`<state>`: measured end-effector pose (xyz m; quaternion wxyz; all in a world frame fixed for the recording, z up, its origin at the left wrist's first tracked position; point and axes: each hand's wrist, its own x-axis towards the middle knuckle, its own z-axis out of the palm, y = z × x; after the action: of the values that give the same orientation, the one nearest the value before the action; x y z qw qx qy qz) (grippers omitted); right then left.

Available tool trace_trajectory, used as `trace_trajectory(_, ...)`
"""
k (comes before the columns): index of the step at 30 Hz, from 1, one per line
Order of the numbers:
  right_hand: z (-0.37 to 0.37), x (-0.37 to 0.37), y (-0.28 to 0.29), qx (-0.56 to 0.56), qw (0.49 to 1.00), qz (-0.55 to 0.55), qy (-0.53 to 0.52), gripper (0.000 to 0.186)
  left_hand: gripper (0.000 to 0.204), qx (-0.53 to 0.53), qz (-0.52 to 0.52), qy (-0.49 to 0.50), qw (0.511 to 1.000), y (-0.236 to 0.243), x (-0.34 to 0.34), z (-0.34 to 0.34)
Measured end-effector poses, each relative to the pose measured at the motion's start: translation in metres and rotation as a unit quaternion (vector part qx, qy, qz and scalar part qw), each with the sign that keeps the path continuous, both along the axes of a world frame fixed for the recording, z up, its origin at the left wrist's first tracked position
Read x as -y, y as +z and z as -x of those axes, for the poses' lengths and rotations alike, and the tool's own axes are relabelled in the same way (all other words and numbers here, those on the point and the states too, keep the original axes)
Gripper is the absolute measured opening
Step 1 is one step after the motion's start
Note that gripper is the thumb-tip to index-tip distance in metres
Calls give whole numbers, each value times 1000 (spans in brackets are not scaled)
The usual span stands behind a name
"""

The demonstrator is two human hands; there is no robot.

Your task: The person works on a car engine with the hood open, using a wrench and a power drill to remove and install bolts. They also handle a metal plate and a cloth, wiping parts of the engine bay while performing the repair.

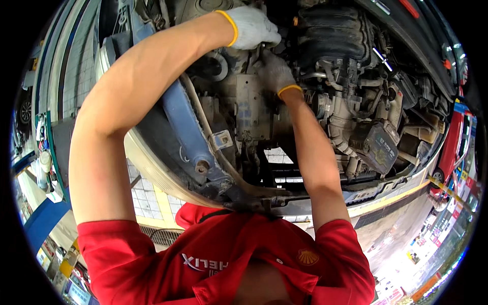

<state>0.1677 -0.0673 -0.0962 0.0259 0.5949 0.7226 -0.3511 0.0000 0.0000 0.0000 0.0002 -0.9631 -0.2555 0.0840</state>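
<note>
watching through the head camera, i find both hands deep at the far middle of the engine bay (362, 192), almost meeting. the left hand (254, 28), white-gloved, comes over from the left and bends down to the right; i cannot tell whether it is wide, narrow or closed on something. the right hand (276, 73), in a darker glove, sits just nearer and a little right, its fingertips lost in shadow, so i cannot tell its grip either. a small shiny metal end (263, 46) shows between them, too small for me to name. the flat grey plate (252, 114) lies just near the right hand, slightly left of it, and the black ribbed cover (333, 33) rises on the right.

my main worry is a drop: a loose small part slipping from those gloves could fall past the plate into the floor gap (278, 156) on the near side, where pale tiles show through. with the hands this close, a sudden slip of one could, i judge, drive its knuckles into the other or into hard metal. glove fabric might snag on an edge i can't see. the left forearm (168, 57) passes above the blue rail (188, 127), so a jerk back could scrape it. on the right, the chrome tool (382, 59) could slide down if the cover were knocked.
</note>
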Motion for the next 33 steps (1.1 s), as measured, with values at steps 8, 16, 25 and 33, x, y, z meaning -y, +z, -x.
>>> trace_trajectory(8, -33, 23, 59, -138, 989, 16, -54, 49, 57, 4, 29, 56, 998, 14, 10, -1)
trace_trajectory(16, -18, 12, 119, -193, 950, 200, -140, 49, 48, -5, 23, 62, 998, 10, 9, 6)
trace_trajectory(25, -6, 9, 8, -70, 996, -23, -45, 47, 52, 5, 25, 39, 999, 12, 4, 2)
trace_trajectory(33, -22, 29, 73, -183, 979, 21, -85, 38, 53, 29, 38, 39, 998, 9, 1, 5)
